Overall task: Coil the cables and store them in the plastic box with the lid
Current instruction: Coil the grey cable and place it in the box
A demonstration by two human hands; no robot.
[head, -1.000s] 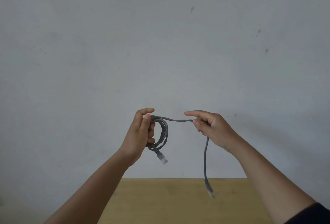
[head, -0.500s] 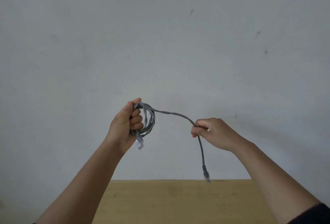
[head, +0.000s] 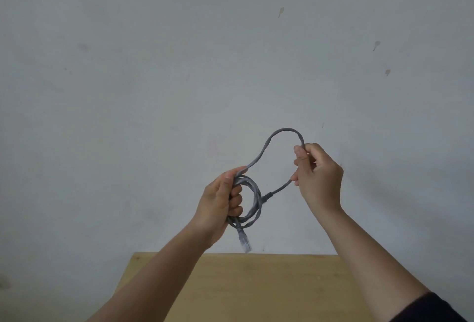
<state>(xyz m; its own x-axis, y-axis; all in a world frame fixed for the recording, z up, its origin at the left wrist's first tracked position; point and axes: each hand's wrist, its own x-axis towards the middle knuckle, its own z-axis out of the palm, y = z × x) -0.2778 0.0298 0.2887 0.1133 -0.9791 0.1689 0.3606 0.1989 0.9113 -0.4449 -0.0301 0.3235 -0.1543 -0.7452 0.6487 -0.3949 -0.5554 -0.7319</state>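
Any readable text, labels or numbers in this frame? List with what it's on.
None readable.
Cable: no print can be made out on the jacket; too blurred to tell.
Plug: clear, no marking visible.
Wall: only stains, no writing.
Table: bare wood, no label.

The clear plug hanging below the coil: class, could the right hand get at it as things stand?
Probably not yet. The right hand grips the cable's last loop. The space to the plug, dangling under the left hand, looks free, but the hand must let go first.
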